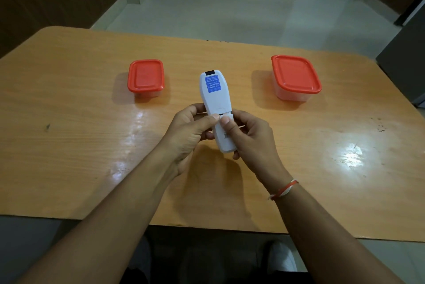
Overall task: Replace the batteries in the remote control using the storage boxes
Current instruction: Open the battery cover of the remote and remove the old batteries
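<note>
Above table (69,122), remote (215,92) (between fingers (207,120))

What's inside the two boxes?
Cannot tell. Both the left box and right box have red lids on; the clear walls below show no contents clearly.

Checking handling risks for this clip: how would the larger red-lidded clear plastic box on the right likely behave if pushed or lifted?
The larger red-lidded clear plastic box looks thin-walled, so probably light. On the glossy wooden table it would likely slide rather than tip, given its wide, low shape. Its flat lid appears seated, so contents probably stay in.
</note>
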